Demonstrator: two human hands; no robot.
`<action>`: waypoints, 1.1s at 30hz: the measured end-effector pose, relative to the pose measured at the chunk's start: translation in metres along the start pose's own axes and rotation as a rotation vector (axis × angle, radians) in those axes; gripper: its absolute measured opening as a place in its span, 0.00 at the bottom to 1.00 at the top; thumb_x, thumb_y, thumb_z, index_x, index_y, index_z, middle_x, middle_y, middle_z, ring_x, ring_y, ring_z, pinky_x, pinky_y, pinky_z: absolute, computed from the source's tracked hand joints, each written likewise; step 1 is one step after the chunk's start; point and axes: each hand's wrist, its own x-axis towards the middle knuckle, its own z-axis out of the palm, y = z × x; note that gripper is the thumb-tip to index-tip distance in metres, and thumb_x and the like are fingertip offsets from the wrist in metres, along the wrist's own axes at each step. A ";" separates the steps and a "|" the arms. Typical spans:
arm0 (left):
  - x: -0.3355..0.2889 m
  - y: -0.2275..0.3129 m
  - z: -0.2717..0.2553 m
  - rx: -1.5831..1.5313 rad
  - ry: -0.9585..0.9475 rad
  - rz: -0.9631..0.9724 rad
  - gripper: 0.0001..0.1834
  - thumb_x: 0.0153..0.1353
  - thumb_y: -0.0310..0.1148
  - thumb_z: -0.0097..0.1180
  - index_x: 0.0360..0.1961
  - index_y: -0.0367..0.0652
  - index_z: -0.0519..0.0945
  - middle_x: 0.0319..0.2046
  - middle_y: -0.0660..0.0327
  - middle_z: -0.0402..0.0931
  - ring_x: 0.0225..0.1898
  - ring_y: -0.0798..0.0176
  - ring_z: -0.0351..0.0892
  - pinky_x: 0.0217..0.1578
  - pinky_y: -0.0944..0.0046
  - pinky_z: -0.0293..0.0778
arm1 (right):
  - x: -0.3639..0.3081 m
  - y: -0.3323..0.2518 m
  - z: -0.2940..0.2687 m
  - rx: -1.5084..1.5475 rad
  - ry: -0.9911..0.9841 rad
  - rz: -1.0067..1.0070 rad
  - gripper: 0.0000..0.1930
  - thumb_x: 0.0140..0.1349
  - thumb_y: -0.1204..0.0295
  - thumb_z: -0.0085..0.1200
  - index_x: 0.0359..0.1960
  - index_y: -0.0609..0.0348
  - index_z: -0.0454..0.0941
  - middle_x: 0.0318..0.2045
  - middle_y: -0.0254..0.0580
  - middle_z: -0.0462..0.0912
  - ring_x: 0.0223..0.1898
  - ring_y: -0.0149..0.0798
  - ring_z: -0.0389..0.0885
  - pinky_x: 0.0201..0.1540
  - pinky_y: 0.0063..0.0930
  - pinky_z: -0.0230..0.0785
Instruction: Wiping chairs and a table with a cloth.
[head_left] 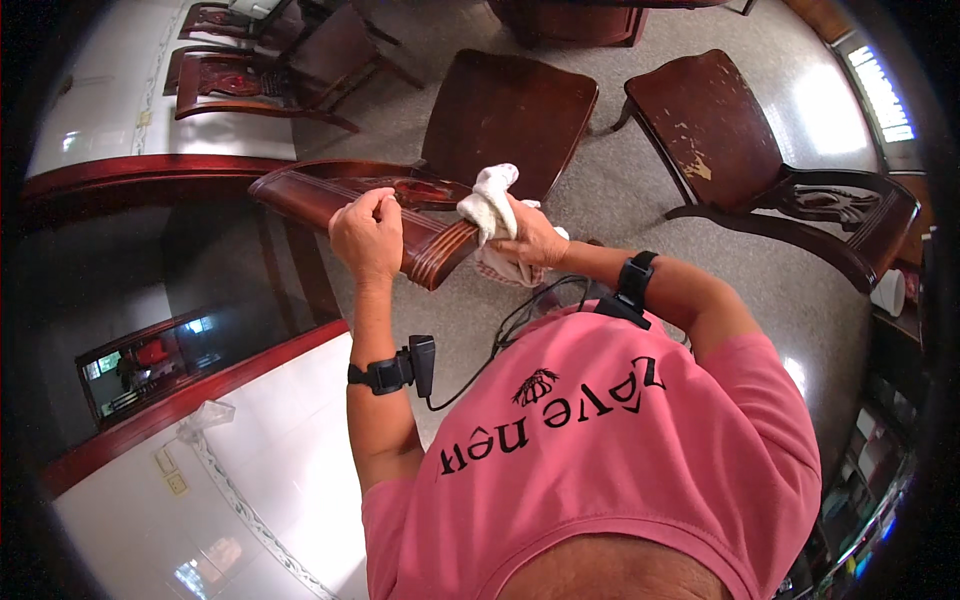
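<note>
In front of me is a dark reddish-brown wooden chair, its seat (pixel 510 120) farther away and its curved, grooved top rail (pixel 310 198) close to me. My left hand (pixel 366 235) is at the middle of that rail, fingers curled into a fist. Anything inside that fist is hidden. At the rail's right end, my right hand (pixel 535 240) grips a white cloth (pixel 490 205). The cloth is bunched against the rail's ridged end, and part of it hangs below the hand.
A second wooden chair (pixel 710 125) with worn patches on its seat stands to the right. More chairs (pixel 240 85) are at the far left, beside a black glossy panel (pixel 230 290) with red edging. A black cable (pixel 500 335) runs between the bands on my arms.
</note>
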 end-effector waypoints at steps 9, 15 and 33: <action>0.001 0.000 0.000 0.010 -0.010 -0.023 0.10 0.48 0.34 0.49 0.26 0.44 0.81 0.24 0.57 0.78 0.29 0.56 0.76 0.39 0.60 0.66 | 0.002 0.003 -0.004 0.024 -0.050 0.045 0.36 0.41 0.65 0.59 0.53 0.55 0.55 0.44 0.54 0.70 0.46 0.55 0.69 0.49 0.38 0.62; 0.001 0.000 0.000 0.011 -0.018 -0.023 0.10 0.48 0.34 0.49 0.26 0.43 0.81 0.24 0.57 0.78 0.29 0.56 0.76 0.40 0.59 0.66 | 0.000 0.030 -0.002 0.074 -0.067 0.218 0.37 0.42 0.66 0.59 0.55 0.51 0.54 0.45 0.51 0.71 0.48 0.49 0.70 0.50 0.35 0.61; 0.001 0.002 0.000 -0.013 -0.001 -0.004 0.09 0.48 0.34 0.49 0.26 0.44 0.81 0.24 0.57 0.78 0.29 0.57 0.76 0.40 0.60 0.66 | 0.006 0.001 0.000 -0.051 -0.031 0.117 0.41 0.36 0.58 0.66 0.53 0.52 0.56 0.40 0.54 0.74 0.43 0.55 0.72 0.46 0.40 0.64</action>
